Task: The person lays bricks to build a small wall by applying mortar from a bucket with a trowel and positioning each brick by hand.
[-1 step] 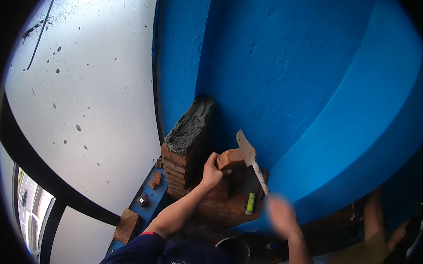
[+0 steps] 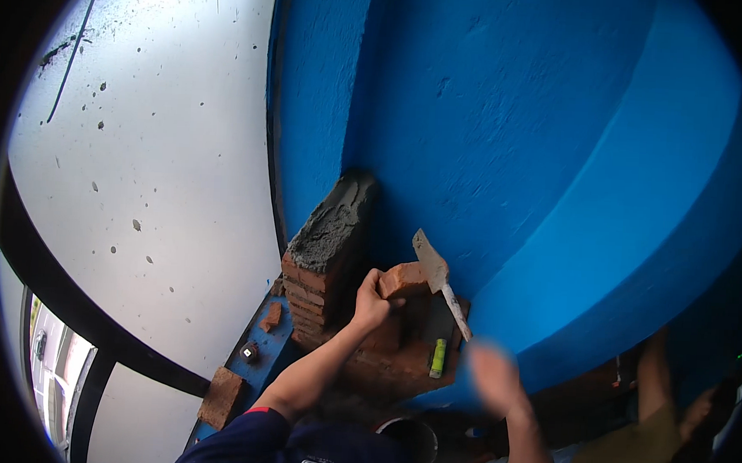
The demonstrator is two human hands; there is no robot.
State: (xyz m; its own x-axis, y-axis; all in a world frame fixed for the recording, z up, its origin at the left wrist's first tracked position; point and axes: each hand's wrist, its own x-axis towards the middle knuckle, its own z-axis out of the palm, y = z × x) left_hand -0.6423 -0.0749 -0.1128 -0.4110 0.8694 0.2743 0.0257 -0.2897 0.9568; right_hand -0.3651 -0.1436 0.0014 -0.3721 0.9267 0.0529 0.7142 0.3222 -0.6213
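Observation:
A reddish brick point(image 2: 404, 279) is held by one end in my left hand point(image 2: 371, 304), clear of the wall's mortar bed. My right hand point(image 2: 494, 376), blurred by motion, is closed round the handle of a bricklayer's trowel point(image 2: 434, 263). The trowel's mortar-smeared blade meets the brick's right end; whether it presses there I cannot tell. Left of the brick rises a short brick wall point(image 2: 304, 298), its top spread with wet grey mortar point(image 2: 330, 230).
A blue ledge point(image 2: 264, 353) on the left bears a brick point(image 2: 221, 397), a brick fragment point(image 2: 271, 316) and a small dark round object point(image 2: 250, 352). A yellow-green spirit level point(image 2: 438, 359) and a bucket point(image 2: 418, 436) are below my hands. Another person's arm point(image 2: 654, 376) shows at right.

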